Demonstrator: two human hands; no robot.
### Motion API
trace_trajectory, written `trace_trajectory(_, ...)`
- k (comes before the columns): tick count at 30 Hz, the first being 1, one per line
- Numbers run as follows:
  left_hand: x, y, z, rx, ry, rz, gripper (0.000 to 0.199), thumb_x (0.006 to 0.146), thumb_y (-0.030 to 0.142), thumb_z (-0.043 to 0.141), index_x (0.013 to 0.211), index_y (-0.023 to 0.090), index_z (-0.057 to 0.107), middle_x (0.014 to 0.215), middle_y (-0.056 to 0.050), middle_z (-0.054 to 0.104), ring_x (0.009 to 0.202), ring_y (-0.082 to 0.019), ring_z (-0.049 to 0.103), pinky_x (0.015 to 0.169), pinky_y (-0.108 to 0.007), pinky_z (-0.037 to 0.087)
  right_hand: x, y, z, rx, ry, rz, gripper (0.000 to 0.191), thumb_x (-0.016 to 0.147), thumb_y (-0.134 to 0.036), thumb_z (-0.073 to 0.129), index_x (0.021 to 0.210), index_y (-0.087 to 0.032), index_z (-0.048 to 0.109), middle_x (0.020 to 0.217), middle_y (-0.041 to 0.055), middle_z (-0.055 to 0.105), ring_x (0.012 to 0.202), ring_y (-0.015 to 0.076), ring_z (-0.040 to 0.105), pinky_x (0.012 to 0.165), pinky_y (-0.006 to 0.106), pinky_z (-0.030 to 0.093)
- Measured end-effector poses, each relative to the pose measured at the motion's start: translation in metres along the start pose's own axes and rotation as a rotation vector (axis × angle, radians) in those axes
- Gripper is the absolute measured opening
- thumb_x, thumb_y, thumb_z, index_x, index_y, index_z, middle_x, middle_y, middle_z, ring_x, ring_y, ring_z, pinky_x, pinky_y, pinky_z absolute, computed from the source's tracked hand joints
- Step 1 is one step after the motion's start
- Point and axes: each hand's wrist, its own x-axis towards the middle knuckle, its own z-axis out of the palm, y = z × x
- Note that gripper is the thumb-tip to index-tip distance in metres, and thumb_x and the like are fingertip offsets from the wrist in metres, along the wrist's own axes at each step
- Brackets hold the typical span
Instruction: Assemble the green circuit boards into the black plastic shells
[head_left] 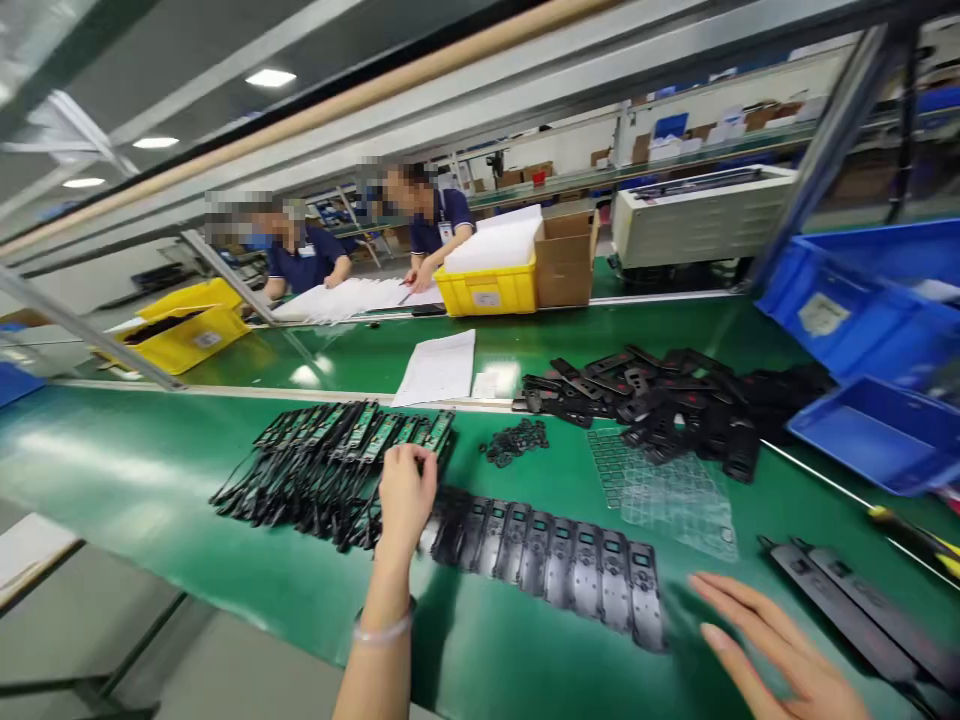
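Note:
My left hand (pixel 406 492) is over the right end of a row of green circuit boards (pixel 382 435) with black cables (pixel 300 500). Its fingers are bent down and closed at the boards, and their tips are hidden, so what they hold does not show. Beside that wrist starts a row of black device housings (pixel 559 560), laid side by side, each with a small window near its top. Near the row's right end my right hand (pixel 784 650) hovers open, thumb and fingers stretched out, holding nothing. To its right lie two long dark finished-looking devices (pixel 847 600).
Small black parts (pixel 516 442) lie behind the housings, near clear plastic sheets (pixel 660 490) and a heap of black covers (pixel 652 395). Blue bins (pixel 885 430) and a yellow-handled screwdriver (pixel 900 525) are at right. White paper (pixel 439 368) lies behind; two people (pixel 439 225) work across the bench.

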Motion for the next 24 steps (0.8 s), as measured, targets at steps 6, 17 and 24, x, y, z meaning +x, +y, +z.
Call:
trace_trajectory(6, -0.049, 0.098, -0.021, -0.646, -0.357, 0.252, 0.012, 0.084, 0.029, 0.056, 0.092, 0.02, 0.054, 0.095, -0.004, 0.058, 0.082, -0.016, 0.059, 0.072, -0.026, 0.049, 0.008, -0.052, 0.029, 0.764, -0.309, 0.425, 0.055, 0.092, -0.057, 0.033, 0.138, -0.029, 0.04, 0.128, 0.0105, 0.056, 0.112, 0.0253, 0.057, 0.093, 0.044, 0.049)
trace_trajectory(17, -0.095, 0.18, 0.058, -0.264, -0.7, 0.744, 0.047, 0.077, -0.001, 0.048, 0.122, 0.013, 0.055, 0.095, -0.013, 0.068, 0.103, -0.029, 0.06, 0.101, -0.051, 0.036, 0.0, -0.049, -0.017, 0.933, -0.016, 0.626, 0.037, 0.092, -0.051, 0.036, 0.099, -0.021, 0.055, 0.081, 0.0044, 0.057, 0.049, 0.0084, 0.032, 0.042, 0.023, 0.031)
trace_trajectory(24, -0.097, 0.169, 0.042, -0.887, -0.914, 0.219, 0.041, 0.078, 0.015, 0.054, 0.118, 0.018, 0.059, 0.108, -0.011, 0.053, 0.077, -0.017, 0.061, 0.065, -0.031, 0.055, -0.006, -0.043, -0.014, 0.309, -0.091, 0.47, 0.048, 0.096, -0.045, 0.03, 0.139, -0.026, 0.039, 0.085, 0.004, 0.058, 0.059, 0.0135, 0.048, 0.055, 0.026, 0.046)
